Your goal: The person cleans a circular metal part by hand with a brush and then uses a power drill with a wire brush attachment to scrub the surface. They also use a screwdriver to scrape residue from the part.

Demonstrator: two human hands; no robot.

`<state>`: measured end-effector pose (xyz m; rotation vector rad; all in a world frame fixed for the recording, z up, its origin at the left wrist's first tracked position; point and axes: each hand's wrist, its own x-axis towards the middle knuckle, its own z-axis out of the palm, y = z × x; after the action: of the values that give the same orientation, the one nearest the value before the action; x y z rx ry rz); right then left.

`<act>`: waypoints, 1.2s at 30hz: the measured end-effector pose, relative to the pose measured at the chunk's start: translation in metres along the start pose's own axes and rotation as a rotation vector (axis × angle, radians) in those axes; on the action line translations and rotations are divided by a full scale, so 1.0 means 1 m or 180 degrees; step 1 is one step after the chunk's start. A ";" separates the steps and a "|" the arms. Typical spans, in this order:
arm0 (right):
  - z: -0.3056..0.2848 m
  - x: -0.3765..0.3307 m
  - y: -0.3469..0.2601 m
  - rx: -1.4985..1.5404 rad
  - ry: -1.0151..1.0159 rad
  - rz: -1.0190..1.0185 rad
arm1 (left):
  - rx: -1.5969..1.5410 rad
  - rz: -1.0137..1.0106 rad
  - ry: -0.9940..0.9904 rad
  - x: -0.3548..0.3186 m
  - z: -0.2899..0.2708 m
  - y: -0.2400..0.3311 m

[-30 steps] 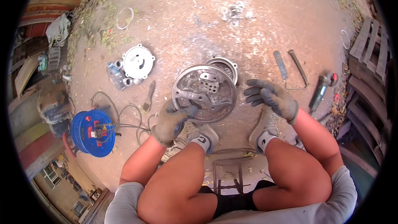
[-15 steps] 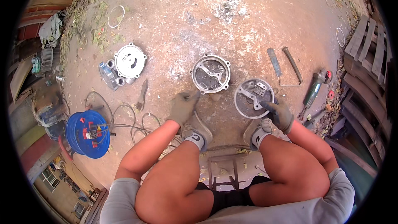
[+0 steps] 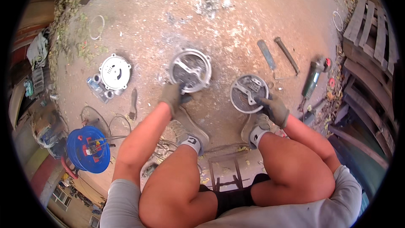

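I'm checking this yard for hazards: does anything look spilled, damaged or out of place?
A whitish, blotchy patch on the ground ahead looks like residue, though of what is unclear. The cable beside the blue reel lies in loose loops instead of wound up.

No words or numbers can be read. The left white sock point(image 3: 193, 144) bears a dark curved mark; the right white sock point(image 3: 257, 136) bears a dark mark too small to make out.
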<state>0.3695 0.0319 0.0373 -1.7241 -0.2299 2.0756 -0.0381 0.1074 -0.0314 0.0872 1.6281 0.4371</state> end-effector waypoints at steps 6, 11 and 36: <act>-0.011 0.021 -0.012 -0.0780 -0.0280 -0.0288 | 0.4862 0.1395 -0.0229 0.027 -0.080 0.153; -0.015 0.039 0.000 -0.1249 -0.0612 -0.0673 | 0.6987 0.1131 0.0257 0.049 -0.094 0.198; -0.131 -0.060 0.074 -0.0975 0.1179 -0.1127 | 0.3997 0.2266 0.0020 0.078 -0.037 -0.061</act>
<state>0.4884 -0.0786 0.0345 -2.0310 -0.7092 1.4972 -0.0704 0.0672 -0.1240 1.6234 1.6145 -0.1319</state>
